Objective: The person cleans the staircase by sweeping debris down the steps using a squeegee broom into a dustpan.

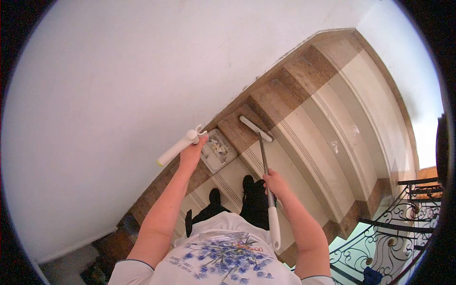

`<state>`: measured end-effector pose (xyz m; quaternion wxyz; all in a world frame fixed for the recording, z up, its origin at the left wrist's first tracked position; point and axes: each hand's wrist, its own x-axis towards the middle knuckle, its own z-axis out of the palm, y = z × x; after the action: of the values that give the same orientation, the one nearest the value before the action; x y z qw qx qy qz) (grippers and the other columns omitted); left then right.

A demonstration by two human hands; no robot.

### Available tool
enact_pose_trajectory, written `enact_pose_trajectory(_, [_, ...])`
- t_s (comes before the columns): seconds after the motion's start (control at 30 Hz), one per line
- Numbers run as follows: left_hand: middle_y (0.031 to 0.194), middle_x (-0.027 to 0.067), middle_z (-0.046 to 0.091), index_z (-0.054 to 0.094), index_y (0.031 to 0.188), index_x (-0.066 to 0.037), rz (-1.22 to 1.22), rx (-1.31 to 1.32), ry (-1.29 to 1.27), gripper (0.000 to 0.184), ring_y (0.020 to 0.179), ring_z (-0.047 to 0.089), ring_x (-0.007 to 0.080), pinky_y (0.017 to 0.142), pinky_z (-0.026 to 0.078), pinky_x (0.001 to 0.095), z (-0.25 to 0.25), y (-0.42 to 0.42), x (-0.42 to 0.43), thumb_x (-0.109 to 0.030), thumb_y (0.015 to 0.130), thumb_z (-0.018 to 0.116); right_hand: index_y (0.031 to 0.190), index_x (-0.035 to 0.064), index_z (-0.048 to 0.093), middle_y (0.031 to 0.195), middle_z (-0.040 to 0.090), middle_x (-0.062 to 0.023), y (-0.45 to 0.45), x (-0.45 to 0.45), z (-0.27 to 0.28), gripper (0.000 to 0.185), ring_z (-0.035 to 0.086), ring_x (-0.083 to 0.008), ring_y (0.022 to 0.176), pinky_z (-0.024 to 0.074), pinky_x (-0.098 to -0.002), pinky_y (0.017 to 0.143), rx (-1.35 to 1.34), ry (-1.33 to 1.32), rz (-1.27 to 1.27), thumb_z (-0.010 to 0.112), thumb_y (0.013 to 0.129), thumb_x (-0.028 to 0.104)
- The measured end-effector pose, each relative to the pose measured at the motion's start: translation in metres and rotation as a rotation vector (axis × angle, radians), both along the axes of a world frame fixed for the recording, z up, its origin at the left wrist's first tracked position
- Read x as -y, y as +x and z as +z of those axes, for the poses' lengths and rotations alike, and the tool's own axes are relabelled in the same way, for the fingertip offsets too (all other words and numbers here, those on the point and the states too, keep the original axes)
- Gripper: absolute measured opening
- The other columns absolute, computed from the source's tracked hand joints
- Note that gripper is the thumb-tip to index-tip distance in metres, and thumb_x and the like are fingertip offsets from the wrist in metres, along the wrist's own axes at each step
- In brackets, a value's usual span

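Note:
My left hand [194, 151] is closed round the upper part of a white handle [176, 148] with a clip at its end. Just below that hand, a dustpan [219, 150] with grey and pale debris in it rests on a stair by the wall. The fingers of my right hand [275, 183] are wrapped round the pole of a broom [263, 154]. Its white head [255, 128] lies on the brown edge strip of a step, to the right of the dustpan and apart from it.
Cream stairs [311, 152] with brown borders curve up to the right. A white wall [118, 85] runs along the left. Black wrought-iron railing [384, 232] stands at the lower right. My dark shoes [214, 196] are on the steps below the dustpan.

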<state>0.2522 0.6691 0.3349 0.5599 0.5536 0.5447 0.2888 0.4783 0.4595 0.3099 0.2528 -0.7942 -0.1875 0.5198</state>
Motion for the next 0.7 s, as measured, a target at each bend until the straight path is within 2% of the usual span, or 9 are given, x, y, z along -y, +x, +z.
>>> enact_pose_trajectory(0.03, [0.102, 0.0084, 0.062, 0.058, 0.109, -0.003, -0.001, 0.01, -0.004, 0.039, 0.096, 0.057, 0.017, 0.085, 0.043, 0.032, 0.003, 0.002, 0.0, -0.03, 0.082, 0.066, 0.104, 0.0031, 0.047, 0.061, 0.046, -0.0022, -0.005, -0.006, 0.004, 0.024, 0.047, -0.0145, 0.048, 0.0431, -0.03, 0.041, -0.041, -0.015, -0.017, 0.049, 0.085, 0.018])
enact_pose_trajectory(0.2, [0.105, 0.0082, 0.061, 0.057, 0.11, -0.003, -0.057, -0.023, -0.015, 0.04, 0.099, 0.055, 0.0164, 0.086, 0.042, 0.0309, 0.013, 0.003, 0.005, -0.03, 0.083, 0.065, 0.106, 0.0019, 0.046, 0.062, 0.046, -0.0022, -0.032, -0.018, 0.02, 0.027, 0.047, -0.0139, 0.048, 0.0423, -0.0293, 0.04, -0.176, -0.044, -0.032, 0.05, 0.085, 0.018])
enact_pose_trajectory(0.27, [0.106, 0.0083, 0.061, 0.057, 0.112, -0.003, -0.036, 0.044, -0.024, 0.04, 0.1, 0.055, 0.0166, 0.087, 0.042, 0.0303, 0.019, 0.006, 0.01, -0.031, 0.084, 0.064, 0.101, 0.0006, 0.048, 0.069, 0.051, -0.0062, -0.044, -0.021, 0.027, 0.023, 0.05, -0.0158, 0.058, 0.0388, -0.0337, 0.043, -0.241, 0.066, -0.177, 0.05, 0.083, 0.015])
enact_pose_trajectory(0.33, [0.106, 0.0081, 0.061, 0.057, 0.112, -0.003, -0.035, 0.055, -0.012, 0.04, 0.101, 0.055, 0.017, 0.087, 0.041, 0.0304, 0.017, 0.007, 0.011, -0.031, 0.084, 0.063, 0.104, 0.0009, 0.047, 0.072, 0.051, -0.0065, -0.046, -0.021, 0.035, 0.025, 0.051, -0.0151, 0.06, 0.0405, -0.0339, 0.045, -0.278, 0.015, -0.186, 0.05, 0.083, 0.015])
enact_pose_trajectory(0.4, [0.106, 0.008, 0.061, 0.057, 0.113, -0.003, -0.032, 0.069, 0.003, 0.04, 0.101, 0.055, 0.0174, 0.088, 0.041, 0.0304, 0.017, 0.008, 0.011, -0.031, 0.084, 0.063, 0.128, 0.0008, 0.034, 0.059, 0.047, -0.0023, -0.044, -0.024, 0.038, 0.047, 0.045, -0.0137, 0.04, 0.038, -0.0269, 0.034, -0.359, 0.025, -0.24, 0.05, 0.086, 0.015])
enact_pose_trajectory(0.43, [0.105, 0.0083, 0.062, 0.058, 0.111, -0.004, -0.045, -0.002, 0.008, 0.039, 0.1, 0.056, 0.0178, 0.087, 0.042, 0.0309, 0.025, 0.008, 0.012, -0.031, 0.084, 0.063, 0.128, 0.0008, 0.034, 0.059, 0.047, -0.0023, -0.043, -0.025, 0.044, 0.047, 0.045, -0.0137, 0.04, 0.038, -0.0269, 0.034, -0.356, 0.024, -0.236, 0.05, 0.086, 0.015])
enact_pose_trajectory(0.5, [0.104, 0.0085, 0.062, 0.059, 0.11, -0.004, -0.054, -0.069, 0.013, 0.038, 0.099, 0.056, 0.0182, 0.086, 0.043, 0.0314, 0.025, 0.007, 0.013, -0.031, 0.084, 0.063, 0.112, 0.0024, 0.042, 0.059, 0.047, -0.0022, -0.036, -0.023, 0.057, 0.03, 0.043, -0.0134, 0.038, 0.0365, -0.0272, 0.033, -0.395, 0.099, -0.296, 0.049, 0.085, 0.014])
enact_pose_trajectory(0.53, [0.103, 0.0091, 0.062, 0.059, 0.109, -0.004, -0.075, -0.085, 0.064, 0.037, 0.096, 0.057, 0.0188, 0.084, 0.043, 0.0322, 0.021, 0.006, 0.012, -0.031, 0.084, 0.063, 0.094, 0.0059, 0.043, 0.058, 0.046, -0.0025, -0.032, -0.022, 0.059, 0.012, 0.043, -0.0128, 0.038, 0.0354, -0.0273, 0.032, -0.421, 0.136, -0.266, 0.047, 0.085, 0.014])
enact_pose_trajectory(0.7, [0.102, 0.0096, 0.062, 0.058, 0.109, -0.004, -0.103, -0.079, 0.078, 0.044, 0.097, 0.057, 0.0201, 0.085, 0.043, 0.0338, 0.015, 0.002, 0.012, -0.038, 0.081, 0.064, 0.084, 0.007, 0.043, 0.057, 0.046, -0.0033, -0.025, -0.031, 0.064, 0.007, 0.045, -0.0147, 0.04, 0.0371, -0.0285, 0.034, -0.373, 0.183, -0.329, 0.046, 0.085, 0.013])
